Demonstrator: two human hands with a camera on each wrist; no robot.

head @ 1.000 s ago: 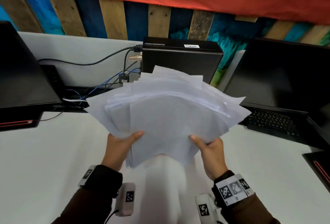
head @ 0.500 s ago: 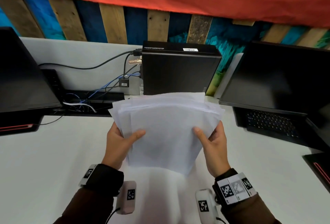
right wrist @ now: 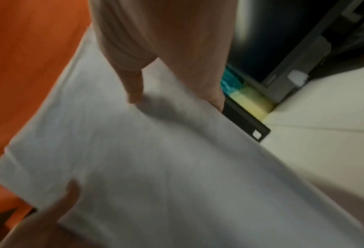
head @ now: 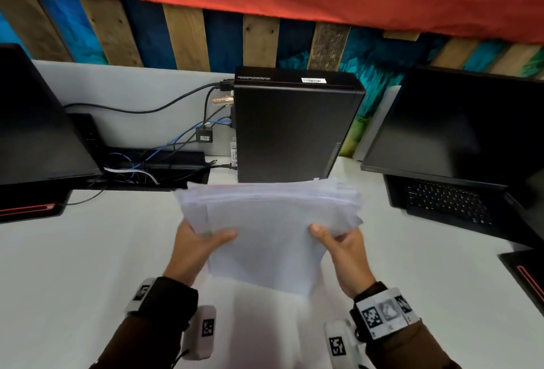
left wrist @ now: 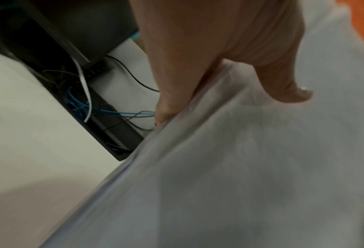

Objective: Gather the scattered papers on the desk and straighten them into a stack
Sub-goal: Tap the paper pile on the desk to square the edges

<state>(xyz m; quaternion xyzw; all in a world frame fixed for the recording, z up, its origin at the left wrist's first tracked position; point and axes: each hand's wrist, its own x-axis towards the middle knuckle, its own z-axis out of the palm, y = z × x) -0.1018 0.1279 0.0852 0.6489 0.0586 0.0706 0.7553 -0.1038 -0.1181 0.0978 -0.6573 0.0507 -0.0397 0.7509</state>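
A bundle of white papers [head: 265, 221] stands nearly upright over the white desk [head: 73, 265], its far edges still slightly uneven. My left hand [head: 200, 242] grips the bundle's left side, thumb across the front sheet and fingers behind. My right hand [head: 338, 239] grips the right side the same way. In the left wrist view the left hand [left wrist: 230, 75] pinches the papers [left wrist: 240, 167]. In the right wrist view the right hand [right wrist: 166, 75] pinches the papers [right wrist: 155, 159]; both wrist views are blurred. The bundle's lower edge hangs close to the desk; contact cannot be told.
A black computer box [head: 297, 124] stands just behind the papers. A dark monitor [head: 35, 121] is at the left, a cable tray [head: 153, 168] with blue wires beside it. A black laptop [head: 459, 145] sits open at the right.
The fanned-out sheets have been squeezed together into a narrower bundle. Both hands slid up from the bottom corners to the sides, and the bundle moved lower.
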